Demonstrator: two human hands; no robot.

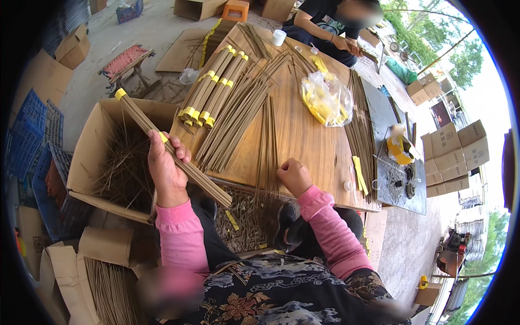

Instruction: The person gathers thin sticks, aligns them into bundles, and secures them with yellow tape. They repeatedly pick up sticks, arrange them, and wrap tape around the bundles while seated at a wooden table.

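My left hand [169, 170] is wrapped round a bundle of thin brown incense sticks [200, 179], tilted over the table's near left edge. Yellow bands circle it at its far end and by my fingers. At the table's near edge, my right hand [295, 176] is closed, its fingertips beside a few loose sticks [267, 146] that jut past the edge. Whether it pinches one of them is hidden. Beyond my left hand lie several stacked, yellow-banded bundles [214, 86]. A spread of loose sticks [234, 122] rests to their right.
On the wooden table [309, 157] are a plastic bag of yellow bands [327, 97], yellow strips [359, 176] and a white cup [278, 37]. A cardboard box [86, 162] of broken sticks stands left. Across the table, another person's hands [346, 45] hold sticks.
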